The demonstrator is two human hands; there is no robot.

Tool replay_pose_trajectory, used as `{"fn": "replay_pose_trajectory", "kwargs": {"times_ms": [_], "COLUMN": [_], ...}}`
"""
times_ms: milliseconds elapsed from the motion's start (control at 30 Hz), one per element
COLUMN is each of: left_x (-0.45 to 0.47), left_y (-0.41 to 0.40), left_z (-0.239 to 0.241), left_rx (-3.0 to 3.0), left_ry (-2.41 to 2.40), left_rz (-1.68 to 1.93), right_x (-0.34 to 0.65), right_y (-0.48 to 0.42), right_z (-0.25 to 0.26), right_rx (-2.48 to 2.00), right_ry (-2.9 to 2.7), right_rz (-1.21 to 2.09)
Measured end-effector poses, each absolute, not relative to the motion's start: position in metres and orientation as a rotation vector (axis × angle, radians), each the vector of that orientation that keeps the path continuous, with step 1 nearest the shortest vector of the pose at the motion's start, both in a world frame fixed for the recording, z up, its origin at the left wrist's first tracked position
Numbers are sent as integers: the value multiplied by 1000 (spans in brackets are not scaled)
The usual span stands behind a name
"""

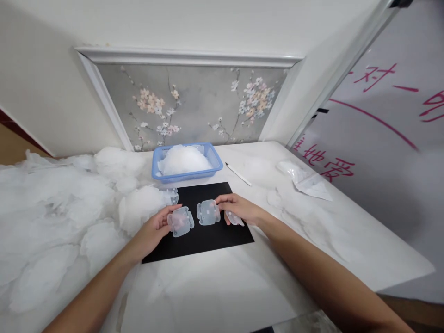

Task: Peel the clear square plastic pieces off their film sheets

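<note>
Over a black mat [204, 236] on a white table, my left hand [154, 229] is closed on a small translucent plastic piece [180, 221]. My right hand [237, 209] pinches a second translucent plastic piece [208, 212] at its right edge, and another clear piece [236, 218] is tucked under its fingers. The two pieces sit side by side, slightly apart. One more clear piece [172, 194] lies at the mat's far left corner.
A blue basket [215, 162] heaped with white translucent pieces stands behind the mat. Big piles of similar white pieces [69, 208] cover the table's left side. A thin white stick [237, 174] and a clear plastic bag [305, 178] lie to the right. A whiteboard leans at far right.
</note>
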State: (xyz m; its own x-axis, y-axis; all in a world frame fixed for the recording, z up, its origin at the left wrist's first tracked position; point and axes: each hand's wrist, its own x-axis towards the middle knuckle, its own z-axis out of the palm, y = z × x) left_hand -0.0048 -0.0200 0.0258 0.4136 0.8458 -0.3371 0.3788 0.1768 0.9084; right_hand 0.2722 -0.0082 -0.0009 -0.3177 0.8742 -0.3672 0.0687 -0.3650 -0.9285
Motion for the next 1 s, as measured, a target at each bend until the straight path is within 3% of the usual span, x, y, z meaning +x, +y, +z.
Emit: {"fn": "replay_pose_trajectory", "kwargs": {"times_ms": [800,1000], "left_x": [-9,-15], "left_y": [-20,-21], "left_z": [17,13], "left_rx": [1406,1433], "left_ry": [1084,972], "left_rz": [523,524], "right_x": [276,273], "right_y": [-14,-16], "right_z": [-2,-5], "right_rx": [-1257,-1224], "right_ry": [-1402,-1608], "right_rz": [1681,1535]}}
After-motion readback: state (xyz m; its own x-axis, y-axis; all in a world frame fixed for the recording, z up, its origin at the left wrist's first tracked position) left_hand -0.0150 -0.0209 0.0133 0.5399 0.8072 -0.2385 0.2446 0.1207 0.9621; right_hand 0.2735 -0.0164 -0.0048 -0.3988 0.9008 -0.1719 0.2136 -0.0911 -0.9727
